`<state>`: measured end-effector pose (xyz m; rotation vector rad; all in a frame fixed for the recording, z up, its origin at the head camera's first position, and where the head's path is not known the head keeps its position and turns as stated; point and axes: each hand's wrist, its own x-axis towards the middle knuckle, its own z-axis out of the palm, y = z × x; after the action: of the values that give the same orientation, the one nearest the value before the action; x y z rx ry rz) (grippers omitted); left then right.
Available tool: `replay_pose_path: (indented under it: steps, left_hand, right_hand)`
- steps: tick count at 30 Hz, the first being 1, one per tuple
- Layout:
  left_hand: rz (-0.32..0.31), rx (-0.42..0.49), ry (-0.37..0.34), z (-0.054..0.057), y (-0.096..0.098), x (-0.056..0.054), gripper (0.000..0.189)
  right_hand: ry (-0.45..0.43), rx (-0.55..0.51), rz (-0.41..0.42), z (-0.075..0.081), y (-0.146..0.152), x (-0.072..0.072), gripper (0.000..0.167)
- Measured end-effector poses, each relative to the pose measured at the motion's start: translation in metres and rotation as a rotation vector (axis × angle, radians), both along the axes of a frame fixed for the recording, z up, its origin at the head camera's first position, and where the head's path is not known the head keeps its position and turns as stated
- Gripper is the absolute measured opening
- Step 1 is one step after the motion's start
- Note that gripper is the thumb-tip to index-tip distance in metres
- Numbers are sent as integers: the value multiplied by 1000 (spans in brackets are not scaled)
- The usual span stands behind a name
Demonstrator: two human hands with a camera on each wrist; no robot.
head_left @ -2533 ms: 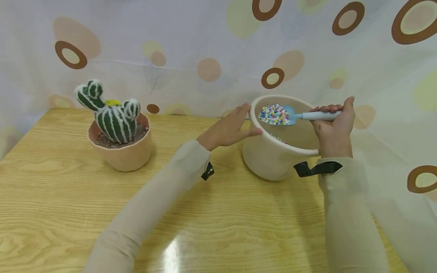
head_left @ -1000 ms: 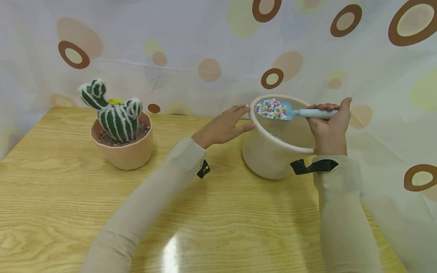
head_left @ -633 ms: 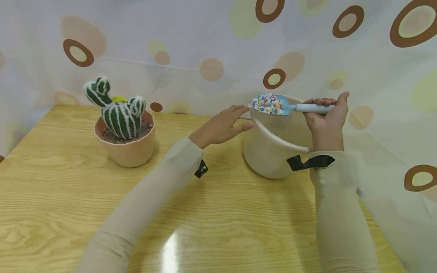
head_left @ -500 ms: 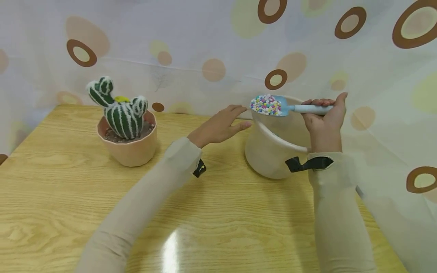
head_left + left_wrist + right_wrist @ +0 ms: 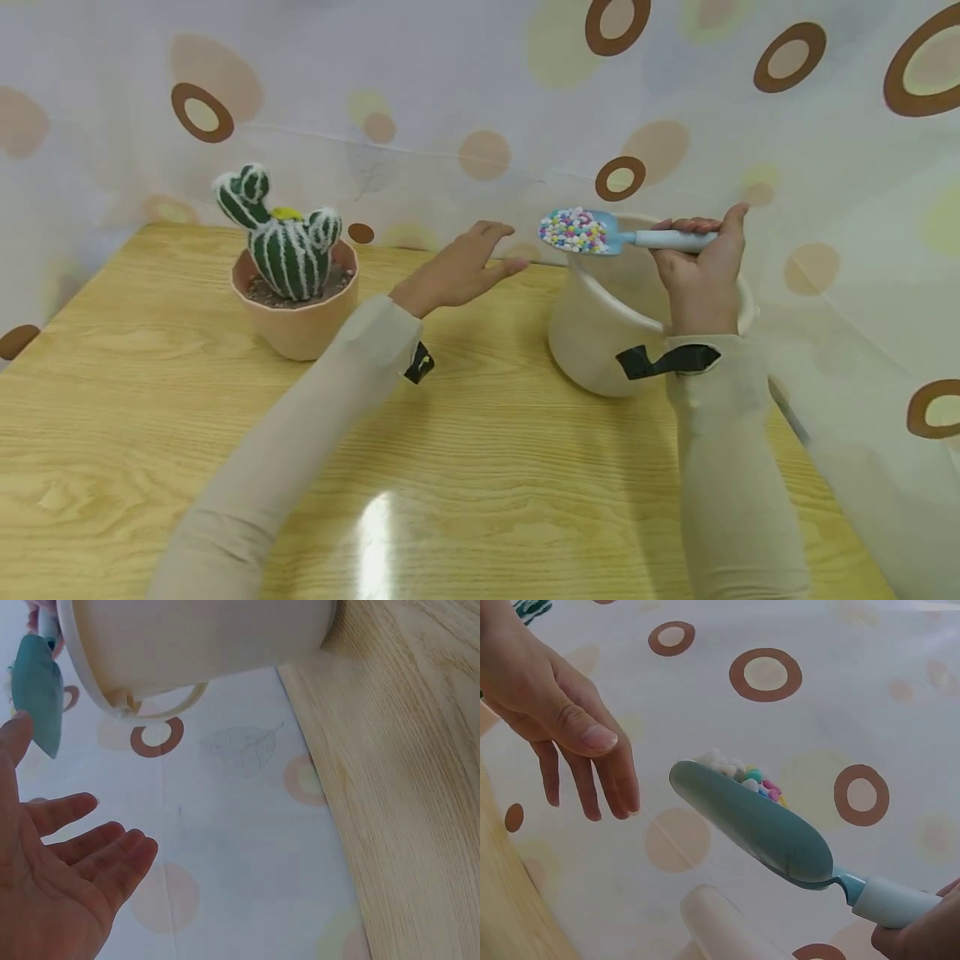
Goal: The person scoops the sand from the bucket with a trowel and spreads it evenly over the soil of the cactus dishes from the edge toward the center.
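Observation:
My right hand (image 5: pixel 701 271) grips the pale handle of a blue garden trowel (image 5: pixel 617 237), palm turned up. Small multicoloured pebbles (image 5: pixel 573 231) are heaped in its scoop, which reaches out past the left rim of a cream bucket (image 5: pixel 600 333). In the right wrist view the trowel (image 5: pixel 757 825) is seen from its underside, with the pebbles showing over its edge. My left hand (image 5: pixel 457 271) hovers left of the bucket, apart from it, fingers loosely extended and holding nothing. The left wrist view shows that hand (image 5: pixel 67 877) palm up near the trowel's tip.
A knitted green cactus (image 5: pixel 288 254) with a yellow flower stands in a peach pot (image 5: pixel 296 329) at the left of the wooden table (image 5: pixel 465 467). A patterned cloth (image 5: pixel 420 100) hangs behind the table and along its right side. The bucket has a handle (image 5: pixel 172 705) on its side.
My right hand has brought the loaded trowel up and left, from inside the bucket's opening to beyond its rim. My left hand has let go of the rim and moved left.

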<state>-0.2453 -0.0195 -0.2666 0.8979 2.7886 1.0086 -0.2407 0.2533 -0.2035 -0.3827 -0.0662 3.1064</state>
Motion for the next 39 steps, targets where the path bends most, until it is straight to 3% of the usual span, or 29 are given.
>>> replay_pose_path:
  steps: [22,30,39]
  left_hand:
    - [120,-1,-28,0,-56,11,68]
    - [168,0,-21,6,-70,18,68]
    - [196,6,-30,3,-85,26,66]
  right_hand:
    - [-8,-28,18,2,-55,-8,60]
    - [-28,-16,40,0,-71,-12,60]
    - [1,-9,49,-2,-90,-10,57]
